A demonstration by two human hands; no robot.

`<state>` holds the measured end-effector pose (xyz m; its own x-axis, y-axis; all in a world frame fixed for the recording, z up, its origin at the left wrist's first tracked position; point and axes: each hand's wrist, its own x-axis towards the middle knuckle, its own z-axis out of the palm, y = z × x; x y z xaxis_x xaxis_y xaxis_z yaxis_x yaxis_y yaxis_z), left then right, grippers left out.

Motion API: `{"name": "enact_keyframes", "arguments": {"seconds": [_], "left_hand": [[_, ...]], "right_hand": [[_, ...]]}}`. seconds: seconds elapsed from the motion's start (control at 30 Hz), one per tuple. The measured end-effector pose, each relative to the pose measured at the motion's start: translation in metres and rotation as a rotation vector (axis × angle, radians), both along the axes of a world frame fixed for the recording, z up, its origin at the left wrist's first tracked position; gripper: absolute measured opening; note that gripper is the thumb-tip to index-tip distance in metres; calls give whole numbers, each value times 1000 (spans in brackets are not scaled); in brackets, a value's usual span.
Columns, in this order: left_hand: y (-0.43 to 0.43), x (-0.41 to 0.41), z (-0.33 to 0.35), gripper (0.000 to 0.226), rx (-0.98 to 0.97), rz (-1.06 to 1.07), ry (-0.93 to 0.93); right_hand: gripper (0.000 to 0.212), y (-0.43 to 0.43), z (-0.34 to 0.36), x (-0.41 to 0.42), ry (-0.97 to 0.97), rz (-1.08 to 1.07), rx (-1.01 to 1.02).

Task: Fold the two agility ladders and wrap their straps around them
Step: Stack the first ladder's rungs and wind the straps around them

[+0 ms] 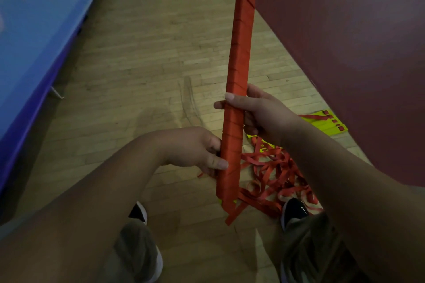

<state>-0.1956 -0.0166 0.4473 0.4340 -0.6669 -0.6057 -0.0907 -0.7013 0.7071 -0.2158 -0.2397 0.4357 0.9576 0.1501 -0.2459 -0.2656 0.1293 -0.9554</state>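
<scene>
— State of the hands?
— Both grip the wrapped ladder point(239, 71), held near upright over the floor point(149, 64). The left hand point(197, 149) curls round it low down; the right hand point(264, 112) grips above, thumb across the front.
— Defects?
— The strap tail point(233, 215) hangs untucked at the bottom end. If either grip slackens, I judge the lower turns could unwind.
— The other one?
— The second ladder point(326, 123) lies on the floor to the right, its loose straps point(273, 174) tangled beside the right shoe point(295, 211). Risk: a foot snags them, or they knot.
</scene>
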Motion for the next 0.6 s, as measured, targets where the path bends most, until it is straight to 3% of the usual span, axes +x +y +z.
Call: {"name": "enact_keyframes", "arguments": {"seconds": [0.1,0.3,0.6], "left_hand": [[1,2,-4,19,23,2,-59],[1,5,-9,29,113,63,-122],[7,14,-8,20,173,96,-193]], "right_hand": [[44,1,-1,0,-8,-19,-37],[34,6,-3,-1,-30,-35,-213],[32,16,-8,-3,6,-73,-50]]}}
